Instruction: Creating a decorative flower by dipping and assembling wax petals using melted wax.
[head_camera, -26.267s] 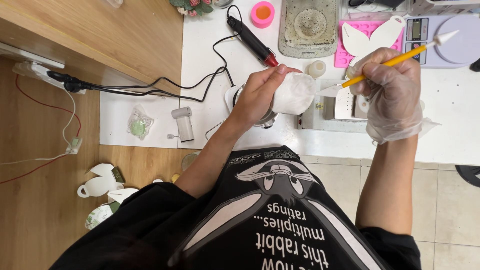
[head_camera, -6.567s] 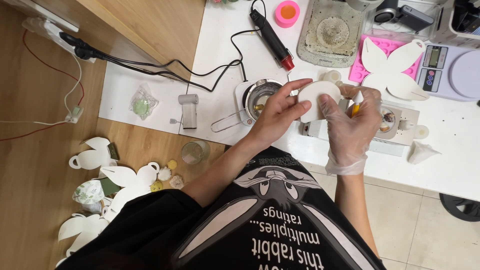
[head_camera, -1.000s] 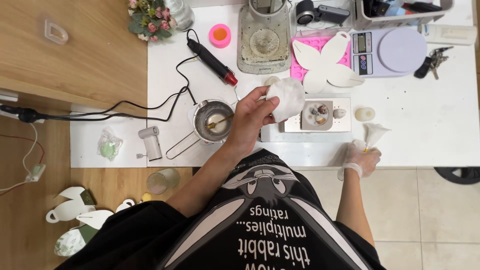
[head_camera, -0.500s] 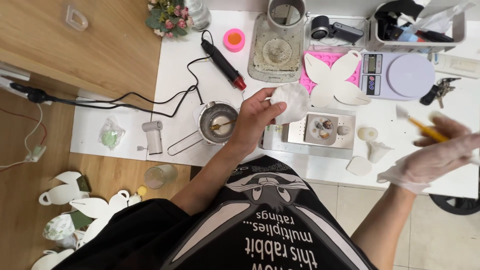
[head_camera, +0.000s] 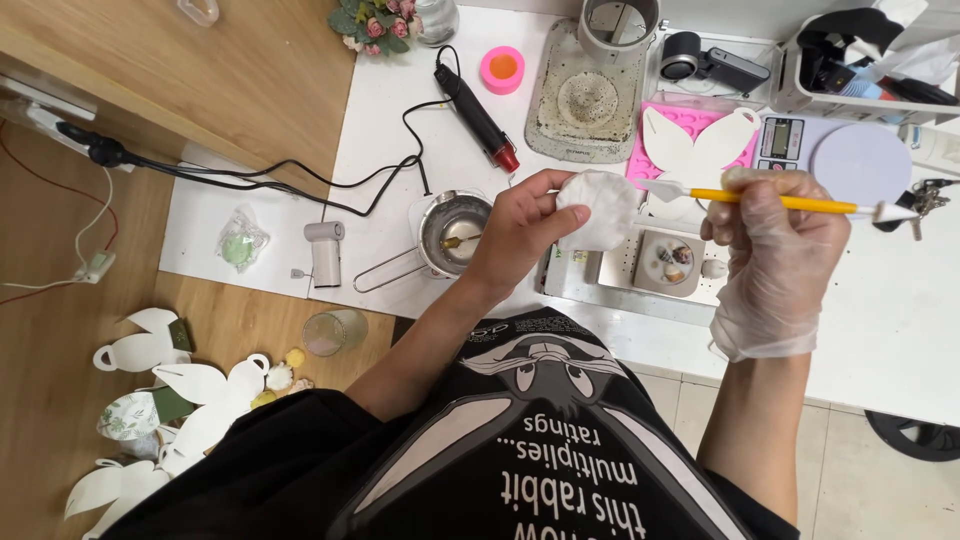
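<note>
Your left hand (head_camera: 520, 225) grips a round white cast piece (head_camera: 598, 208) at its left edge, fingers curled behind it and thumb on top, holding it raised above the white table (head_camera: 900, 330) with its broad face turned toward the tool. Your right hand (head_camera: 775, 255), in a clear disposable glove, is closed around a yellow-handled spatula tool (head_camera: 770, 200) held level, its white tip just beside the piece's right edge, seemingly so the tip can work that rim.

Directly under the piece lies a shallow metal tray (head_camera: 640, 290) with a small square dish of tiny bits (head_camera: 672, 265), probably placed to catch whatever falls. Just left of your left hand stands a small metal melting pot (head_camera: 452, 232) with a wire handle. Farther back lie a black heat tool with a red tip (head_camera: 476, 116), a pink roll of tape (head_camera: 502, 68), a pink mould with white butterfly-shaped cutouts (head_camera: 695, 145) and a digital scale (head_camera: 835, 160).
</note>
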